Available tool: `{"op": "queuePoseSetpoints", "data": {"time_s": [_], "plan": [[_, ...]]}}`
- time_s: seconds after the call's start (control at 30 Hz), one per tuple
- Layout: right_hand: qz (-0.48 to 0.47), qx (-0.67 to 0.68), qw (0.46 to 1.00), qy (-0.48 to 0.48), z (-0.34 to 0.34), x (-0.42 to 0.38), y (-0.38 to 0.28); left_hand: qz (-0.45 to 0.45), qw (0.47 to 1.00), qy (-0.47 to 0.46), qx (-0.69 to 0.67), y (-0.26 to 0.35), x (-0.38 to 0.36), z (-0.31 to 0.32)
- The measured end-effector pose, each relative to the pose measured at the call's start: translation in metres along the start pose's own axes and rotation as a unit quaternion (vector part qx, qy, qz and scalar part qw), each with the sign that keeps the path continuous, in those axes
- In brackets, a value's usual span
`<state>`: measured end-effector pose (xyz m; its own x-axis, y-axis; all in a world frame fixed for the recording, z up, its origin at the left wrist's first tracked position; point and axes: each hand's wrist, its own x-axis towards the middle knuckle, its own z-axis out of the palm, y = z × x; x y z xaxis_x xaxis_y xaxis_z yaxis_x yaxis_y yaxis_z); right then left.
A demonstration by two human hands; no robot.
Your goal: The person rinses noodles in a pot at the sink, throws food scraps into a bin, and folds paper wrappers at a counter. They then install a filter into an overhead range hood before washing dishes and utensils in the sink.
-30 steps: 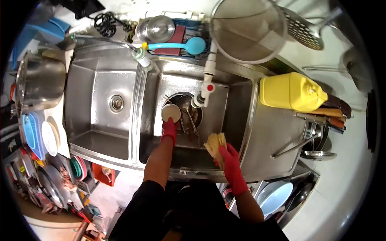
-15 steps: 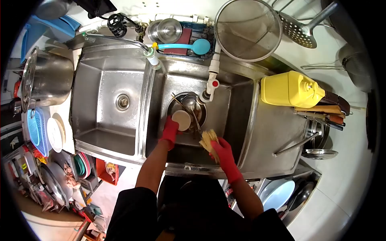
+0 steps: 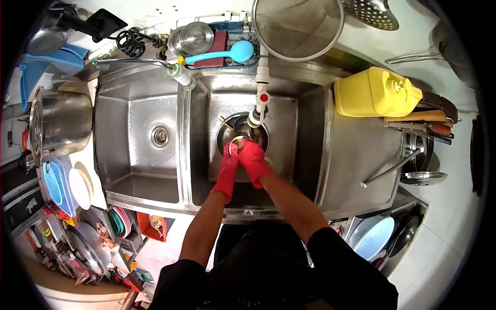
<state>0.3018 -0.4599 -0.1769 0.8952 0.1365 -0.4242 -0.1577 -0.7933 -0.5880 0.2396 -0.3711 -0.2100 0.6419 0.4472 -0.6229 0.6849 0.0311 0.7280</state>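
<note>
Both of my hands wear red rubber gloves and meet over the right-hand sink basin (image 3: 217, 178). My left hand (image 3: 230, 157) is closed on the edge of a small white bowl (image 3: 232, 146), which is tilted so that mostly its rim shows. Pressed against the bowl is my right hand (image 3: 251, 155), its fingers closed around a pale yellow fibrous scrubber (image 3: 243, 141); the glove hides most of it. Behind my hands a round metal pan (image 3: 221, 140) sits on the basin floor, with chopsticks (image 3: 225, 123) and other utensils partly hidden in it.
A white drain pipe (image 3: 262, 77) with a red-marked valve reaches down into this basin. The left basin (image 3: 150, 175) has a flexible faucet (image 3: 181, 77) above its divider. A yellow jug (image 3: 361, 95) stands on the right drainboard, and a large steel pot (image 3: 64, 124) at far left.
My right hand has moved left and up with the scrubber, from beside the pan to the bowl. My left hand has tilted the bowl. The camera view has shifted slightly.
</note>
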Motion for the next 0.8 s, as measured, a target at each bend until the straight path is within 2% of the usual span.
{"op": "queuePoseSetpoints", "data": {"time_s": [0.07,0.1,0.2,0.23,0.33,0.37,0.4,0.47,0.5,0.6,0.67,0.7,0.8], "plan": [[0.001,0.124,0.990,-0.062,-0.011,0.004,-0.005,0.001,0.999,0.008,0.032,-0.002,0.007,-0.001],[-0.013,0.189,0.968,-0.166,-0.025,0.004,-0.006,0.001,1.000,-0.003,0.022,-0.011,0.018,-0.004],[-0.147,-0.051,0.950,-0.269,-0.015,0.019,0.005,-0.007,0.999,-0.047,-0.008,-0.026,0.033,-0.011],[-0.127,-0.150,0.948,-0.252,-0.027,0.015,-0.010,-0.035,0.997,-0.073,0.015,0.025,0.004,-0.020],[-0.040,-0.214,0.967,-0.128,0.005,0.033,0.008,0.042,0.997,-0.019,0.057,-0.064,0.055,0.010],[-0.011,-0.235,0.968,-0.087,0.014,0.036,0.013,-0.028,0.999,-0.043,0.001,-0.024,0.038,0.006],[-0.017,-0.128,0.988,-0.089,0.009,0.035,0.009,-0.099,0.992,-0.059,-0.052,0.021,0.018,0.001],[-0.021,0.090,0.991,-0.093,-0.013,0.023,-0.005,-0.033,0.995,-0.084,-0.044,-0.027,0.045,0.006],[-0.068,0.206,0.961,-0.170,0.010,0.034,0.016,0.000,0.997,-0.080,0.014,-0.020,0.045,-0.003],[-0.249,0.078,0.920,-0.292,-0.035,0.028,-0.007,-0.038,0.984,-0.165,-0.055,0.000,0.038,-0.023],[-0.177,-0.106,0.957,-0.204,-0.028,0.019,-0.008,-0.013,0.993,-0.106,0.054,-0.017,0.037,-0.019],[-0.140,-0.198,0.958,-0.153,-0.024,0.021,-0.010,0.003,0.992,-0.073,0.106,-0.023,0.043,-0.016],[-0.060,-0.125,0.988,-0.067,0.016,0.031,0.015,-0.027,0.997,-0.076,0.002,-0.011,0.034,-0.006]]}}
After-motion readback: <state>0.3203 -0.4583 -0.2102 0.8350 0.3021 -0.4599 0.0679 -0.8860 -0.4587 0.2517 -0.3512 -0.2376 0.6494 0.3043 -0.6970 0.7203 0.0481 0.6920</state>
